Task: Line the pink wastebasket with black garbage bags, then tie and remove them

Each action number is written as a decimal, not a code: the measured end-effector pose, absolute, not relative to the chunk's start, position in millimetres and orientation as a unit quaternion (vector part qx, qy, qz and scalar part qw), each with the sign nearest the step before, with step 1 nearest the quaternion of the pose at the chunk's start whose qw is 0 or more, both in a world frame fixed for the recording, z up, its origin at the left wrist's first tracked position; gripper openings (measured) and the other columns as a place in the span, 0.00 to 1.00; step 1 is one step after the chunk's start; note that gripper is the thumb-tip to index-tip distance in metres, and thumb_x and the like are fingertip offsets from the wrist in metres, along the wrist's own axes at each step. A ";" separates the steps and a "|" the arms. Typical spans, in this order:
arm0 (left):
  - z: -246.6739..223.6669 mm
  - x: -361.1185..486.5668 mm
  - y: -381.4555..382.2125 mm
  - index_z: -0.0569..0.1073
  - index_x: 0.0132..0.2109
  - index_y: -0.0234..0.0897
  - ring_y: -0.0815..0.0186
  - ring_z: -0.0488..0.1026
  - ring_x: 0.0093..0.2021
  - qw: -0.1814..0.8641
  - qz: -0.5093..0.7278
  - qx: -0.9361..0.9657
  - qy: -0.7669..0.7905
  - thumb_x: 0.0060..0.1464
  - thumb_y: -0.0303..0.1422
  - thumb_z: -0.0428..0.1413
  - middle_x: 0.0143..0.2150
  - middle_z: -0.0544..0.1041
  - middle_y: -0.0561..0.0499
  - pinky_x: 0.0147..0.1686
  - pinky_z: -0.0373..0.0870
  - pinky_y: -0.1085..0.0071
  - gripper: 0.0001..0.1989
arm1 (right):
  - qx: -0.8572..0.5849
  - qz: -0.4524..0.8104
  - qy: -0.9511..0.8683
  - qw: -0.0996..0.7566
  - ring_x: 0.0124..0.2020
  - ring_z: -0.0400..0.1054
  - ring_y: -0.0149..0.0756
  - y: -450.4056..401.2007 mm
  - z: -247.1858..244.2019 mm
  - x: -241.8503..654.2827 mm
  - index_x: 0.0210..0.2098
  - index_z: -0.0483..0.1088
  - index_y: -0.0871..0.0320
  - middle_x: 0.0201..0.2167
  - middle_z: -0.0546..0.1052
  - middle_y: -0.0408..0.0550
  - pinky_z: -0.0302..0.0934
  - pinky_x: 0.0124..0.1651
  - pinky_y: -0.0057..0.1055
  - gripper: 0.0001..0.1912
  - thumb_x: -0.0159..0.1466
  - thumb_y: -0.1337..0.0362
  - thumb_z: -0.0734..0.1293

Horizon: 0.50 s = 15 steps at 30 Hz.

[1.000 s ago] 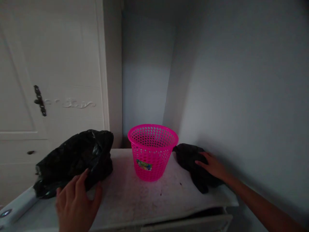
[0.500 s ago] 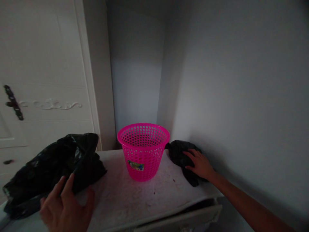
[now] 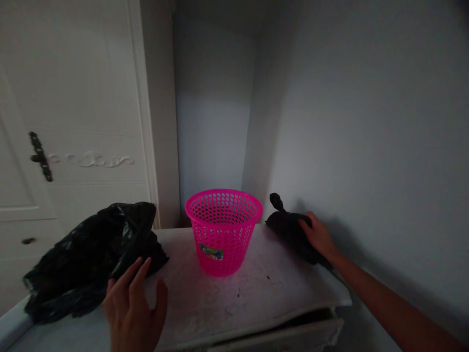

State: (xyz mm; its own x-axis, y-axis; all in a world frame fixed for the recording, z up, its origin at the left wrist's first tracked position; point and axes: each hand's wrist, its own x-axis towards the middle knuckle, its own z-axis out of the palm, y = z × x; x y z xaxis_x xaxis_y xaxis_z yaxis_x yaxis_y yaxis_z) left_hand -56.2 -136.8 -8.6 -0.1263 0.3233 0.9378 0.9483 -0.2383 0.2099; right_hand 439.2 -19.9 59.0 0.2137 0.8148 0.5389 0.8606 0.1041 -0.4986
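A pink perforated plastic basket (image 3: 224,232) stands upright in the middle of the white tabletop, with a small label on its front. To its right, my right hand (image 3: 319,238) grips a small, crumpled black plastic bag (image 3: 291,232) near the wall; part of the bag is behind my fingers. A bigger black plastic bag (image 3: 88,254) lies bunched up on the left. My left hand (image 3: 135,308) is open, fingers spread, just in front of that bigger bag; I cannot tell whether the fingertips touch it.
The white tabletop (image 3: 205,313) has stains and dark specks. Below its front edge, a drawer (image 3: 293,335) is partly pulled out. A grey wall (image 3: 384,146) rises on the right, and a white cabinet door (image 3: 91,107) with a dark handle (image 3: 41,156) is at the left.
My right hand has closed on the small bag and tilted it up, its knotted end now raised. My left hand has moved right. The view has shifted slightly left.
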 end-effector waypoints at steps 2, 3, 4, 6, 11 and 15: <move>-8.1 -50.2 -135.6 0.60 0.73 0.42 0.42 0.66 0.69 0.294 -0.523 -0.596 -0.534 0.63 0.33 0.59 0.66 0.70 0.34 0.70 0.58 0.34 0.33 | -0.646 -0.035 -0.612 0.455 0.38 0.75 0.49 -23.0 74.2 442.4 0.40 0.67 0.52 0.35 0.79 0.50 0.66 0.42 0.40 0.15 0.67 0.48 0.59; -7.5 -47.1 -135.1 0.61 0.72 0.42 0.43 0.67 0.68 0.294 -0.522 -0.601 -0.529 0.63 0.32 0.59 0.65 0.71 0.34 0.69 0.59 0.34 0.33 | -0.635 -0.040 -0.607 0.476 0.38 0.74 0.49 -24.3 81.1 444.3 0.40 0.67 0.51 0.35 0.78 0.50 0.66 0.42 0.41 0.16 0.66 0.47 0.59; -6.5 -44.2 -134.7 0.61 0.72 0.42 0.43 0.68 0.67 0.295 -0.522 -0.605 -0.524 0.63 0.31 0.59 0.65 0.71 0.34 0.69 0.59 0.34 0.33 | -0.625 -0.046 -0.602 0.495 0.38 0.73 0.49 -25.3 87.6 446.6 0.40 0.67 0.51 0.35 0.78 0.50 0.66 0.43 0.41 0.15 0.66 0.47 0.60; -3.9 -38.5 -134.2 0.61 0.72 0.41 0.43 0.69 0.66 0.300 -0.520 -0.614 -0.512 0.63 0.30 0.59 0.63 0.72 0.33 0.68 0.60 0.34 0.32 | -0.604 -0.062 -0.592 0.530 0.39 0.72 0.49 -26.3 99.7 452.5 0.40 0.67 0.50 0.35 0.78 0.51 0.66 0.44 0.43 0.14 0.64 0.48 0.61; 9.4 -22.0 -132.4 0.63 0.70 0.39 0.47 0.73 0.61 0.316 -0.521 -0.639 -0.470 0.61 0.25 0.61 0.60 0.75 0.35 0.67 0.63 0.37 0.33 | -0.572 -0.117 -0.548 0.600 0.39 0.71 0.50 -29.7 135.8 467.3 0.39 0.67 0.51 0.36 0.77 0.52 0.66 0.45 0.46 0.17 0.62 0.45 0.62; 34.1 -2.9 -126.9 0.67 0.66 0.34 0.49 0.73 0.59 0.315 -0.532 -0.658 -0.429 0.60 0.23 0.61 0.58 0.76 0.34 0.68 0.62 0.38 0.28 | -0.503 -0.158 -0.554 0.644 0.41 0.72 0.48 -39.4 182.0 463.4 0.42 0.69 0.53 0.39 0.78 0.53 0.66 0.45 0.43 0.20 0.63 0.43 0.65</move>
